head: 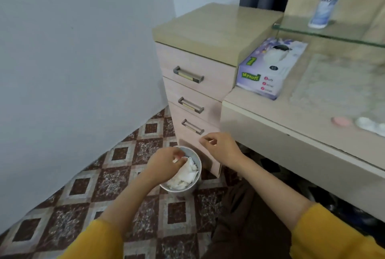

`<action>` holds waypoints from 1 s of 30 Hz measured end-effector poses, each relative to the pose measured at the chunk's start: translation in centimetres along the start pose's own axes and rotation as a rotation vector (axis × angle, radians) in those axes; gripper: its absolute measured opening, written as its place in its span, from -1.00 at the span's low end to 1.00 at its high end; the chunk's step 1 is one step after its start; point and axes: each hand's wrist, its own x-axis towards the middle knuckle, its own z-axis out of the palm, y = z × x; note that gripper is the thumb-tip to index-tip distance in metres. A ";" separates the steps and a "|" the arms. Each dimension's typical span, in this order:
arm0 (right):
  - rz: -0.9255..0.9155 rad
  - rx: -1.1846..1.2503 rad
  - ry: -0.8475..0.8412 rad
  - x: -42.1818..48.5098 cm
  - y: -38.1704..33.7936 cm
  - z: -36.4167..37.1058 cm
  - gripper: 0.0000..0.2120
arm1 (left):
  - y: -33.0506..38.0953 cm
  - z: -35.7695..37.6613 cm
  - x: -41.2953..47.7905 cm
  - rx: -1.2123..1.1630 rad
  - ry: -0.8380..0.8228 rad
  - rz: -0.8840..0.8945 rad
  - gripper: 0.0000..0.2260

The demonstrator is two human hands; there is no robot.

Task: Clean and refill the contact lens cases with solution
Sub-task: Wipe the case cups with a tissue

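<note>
My left hand (166, 164) reaches into a small round metal bin (196, 183) on the floor, its fingers closed on a crumpled white tissue (190, 167) that lies on top of other tissues. My right hand (220, 148) hovers to the right of the bin, in front of the bottom drawer, with thumb and forefinger pinched together; nothing clearly shows between them. On the desk at the right edge lie a blurred pink round piece (341, 122) and a white one (368, 127), likely lens case parts. A white and blue solution bottle (325, 2) stands on the glass shelf (333, 31).
A purple tissue box (270, 69) sits on the desk (260, 125) beside a drawer unit (193, 91) with three handles. The bin stands against the unit's base on a patterned tile floor (83, 185). A pale wall is at the left. My knees are under the desk.
</note>
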 end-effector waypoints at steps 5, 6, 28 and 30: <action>-0.062 -0.008 0.180 -4.1 -1.1 -7.3 -0.76 | 6.4 -2.1 1.3 0.004 0.058 0.175 -0.75; -0.067 -0.023 0.231 -4.8 -1.2 -8.9 -0.76 | 8.0 -2.5 1.7 0.004 0.067 0.217 -0.76; 0.405 -0.303 0.618 -17.3 11.5 -28.0 -0.70 | 29.3 6.0 11.4 0.086 -0.029 0.635 -0.66; 0.435 -0.305 0.628 -17.9 12.4 -28.6 -0.70 | 29.3 6.8 11.7 0.077 -0.011 0.647 -0.66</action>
